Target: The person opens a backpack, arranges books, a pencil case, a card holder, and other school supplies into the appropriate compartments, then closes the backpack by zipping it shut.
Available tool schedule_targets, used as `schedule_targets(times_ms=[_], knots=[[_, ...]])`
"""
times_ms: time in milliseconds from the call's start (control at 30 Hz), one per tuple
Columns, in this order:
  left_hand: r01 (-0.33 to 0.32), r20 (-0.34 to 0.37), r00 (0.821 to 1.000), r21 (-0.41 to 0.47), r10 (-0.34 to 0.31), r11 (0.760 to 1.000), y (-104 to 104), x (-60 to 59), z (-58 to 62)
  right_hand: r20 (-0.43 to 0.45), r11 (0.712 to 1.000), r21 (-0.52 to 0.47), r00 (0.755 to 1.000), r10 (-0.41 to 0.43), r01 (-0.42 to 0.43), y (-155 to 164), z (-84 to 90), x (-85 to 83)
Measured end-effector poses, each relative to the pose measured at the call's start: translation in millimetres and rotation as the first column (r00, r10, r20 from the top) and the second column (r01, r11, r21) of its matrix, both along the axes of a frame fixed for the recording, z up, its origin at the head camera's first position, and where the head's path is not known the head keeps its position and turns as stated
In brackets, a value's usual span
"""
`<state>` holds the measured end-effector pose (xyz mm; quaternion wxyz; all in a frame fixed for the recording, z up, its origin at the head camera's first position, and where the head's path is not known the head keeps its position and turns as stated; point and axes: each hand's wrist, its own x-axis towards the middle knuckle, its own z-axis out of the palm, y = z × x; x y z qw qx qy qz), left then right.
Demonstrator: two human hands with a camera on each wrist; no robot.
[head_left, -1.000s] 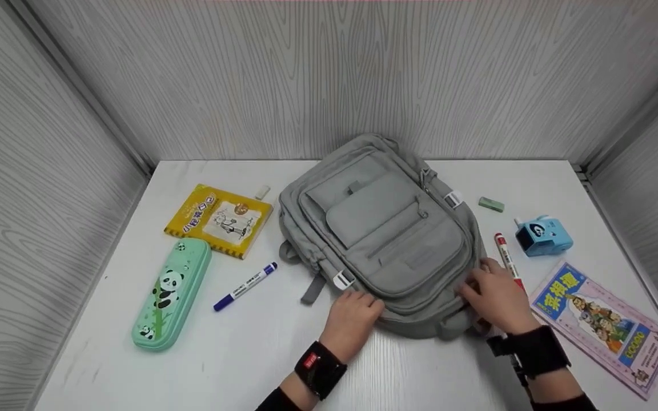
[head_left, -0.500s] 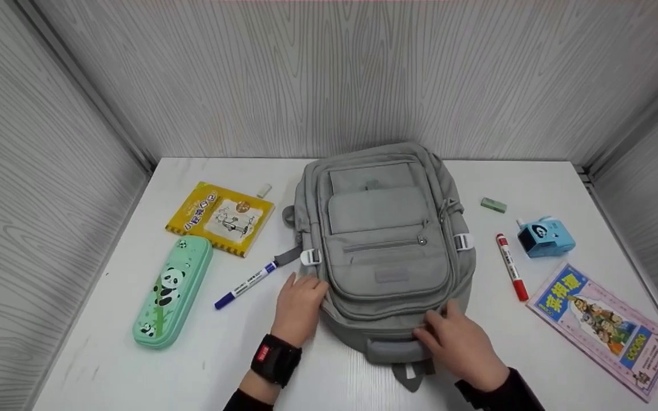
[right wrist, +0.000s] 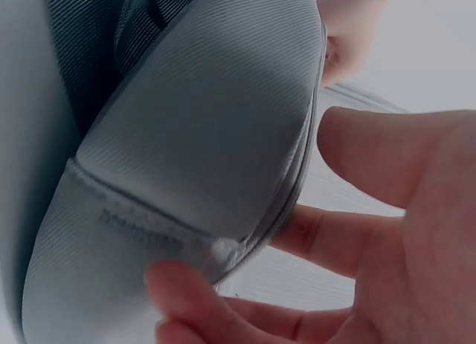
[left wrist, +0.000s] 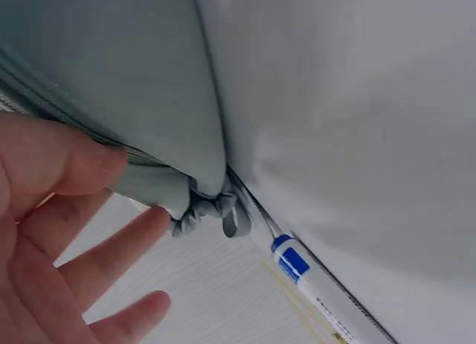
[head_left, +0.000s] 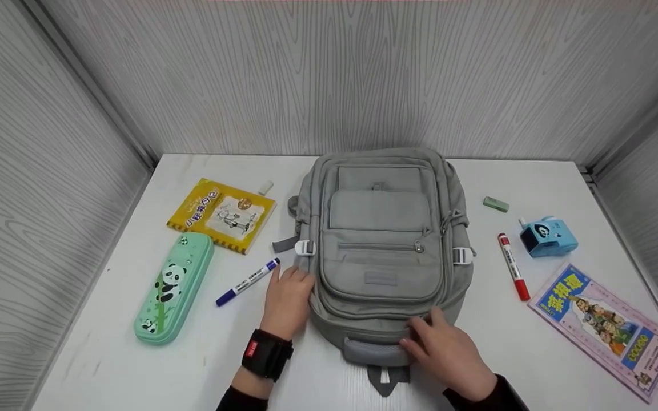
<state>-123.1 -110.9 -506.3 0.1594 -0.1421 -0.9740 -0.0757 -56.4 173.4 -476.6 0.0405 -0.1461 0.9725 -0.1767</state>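
Observation:
A grey backpack (head_left: 383,251) lies flat on the white table (head_left: 135,371), front pockets up and its top handle (head_left: 374,351) toward me. My left hand (head_left: 289,294) rests against the bag's left side with its fingers spread and straight; in the left wrist view the thumb (left wrist: 67,162) presses the backpack (left wrist: 134,76) fabric. My right hand (head_left: 449,348) lies on the near end beside the handle. In the right wrist view its relaxed fingers (right wrist: 193,296) touch the rounded edge of the backpack (right wrist: 201,151), with the thumb a little apart.
Left of the bag lie a yellow book (head_left: 221,214), a panda pencil case (head_left: 173,288), a blue marker (head_left: 247,282) and a white eraser (head_left: 265,187). On the right are a green eraser (head_left: 495,204), a red marker (head_left: 513,266), a blue sharpener (head_left: 548,236) and a booklet (head_left: 603,325). Grey walls enclose three sides.
The backpack has been turned from a slant to lie square, handle toward me. Both hands moved left with it; the right hand went from the bag's right corner to its near end.

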Motion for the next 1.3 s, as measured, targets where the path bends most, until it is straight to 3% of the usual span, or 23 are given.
schedule_targets(times_ms=[167, 333, 433, 533, 633, 700, 833, 967, 1100, 1300], knots=[[0.024, -0.010, 1.000, 0.044, -0.024, 0.999, 11.1, 12.5, 8.5, 0.019, 0.982, -0.147, 0.993, -0.120, 0.122, 23.2, 6.6, -15.6], [0.161, -0.030, 0.987, 0.113, -0.158, 0.980, 26.7, 28.8, 17.1, -0.048, 0.889, -0.351, 0.943, -0.329, 0.292, 62.8, 6.7, -47.8], [0.238, 0.027, 0.969, 0.135, -0.244, 0.962, 37.6, 36.7, 19.5, -0.019, 0.864, -0.360, 0.924, -0.383, 0.351, 86.2, 4.9, -74.2], [0.278, 0.142, 0.945, 0.121, -0.294, 0.953, 46.6, 41.7, 17.8, 0.053, 0.895, -0.281, 0.936, -0.347, 0.347, 104.9, 0.8, -100.4], [0.294, 0.241, 0.921, 0.086, -0.306, 0.952, 52.8, 43.3, 12.3, 0.106, 0.942, -0.198, 0.961, -0.255, 0.272, 116.7, -5.0, -122.2], [0.300, 0.268, 0.914, 0.065, -0.306, 0.952, 55.3, 43.1, 8.2, 0.132, 0.963, -0.165, 0.972, -0.194, 0.214, 120.8, -9.9, -134.0], [0.296, 0.274, 0.915, 0.042, -0.296, 0.954, 58.5, 41.5, 0.7, 0.123, 0.984, -0.136, 0.988, -0.095, 0.111, 125.0, -20.7, -150.5], [0.286, 0.273, 0.921, 0.014, -0.279, 0.958, 60.7, 40.2, -3.7, 0.053, 0.990, -0.129, 0.997, -0.057, 0.064, 125.7, -31.0, -157.6], [0.276, 0.256, 0.929, -0.003, -0.266, 0.961, 62.8, 40.5, -6.7, -0.015, 0.991, -0.117, 0.997, -0.070, 0.068, 126.3, -38.5, -158.3], [0.270, 0.238, 0.936, -0.006, -0.261, 0.963, 64.0, 40.6, -9.7, -0.032, 0.989, -0.099, 0.993, -0.109, 0.106, 125.4, -42.9, -154.4]])
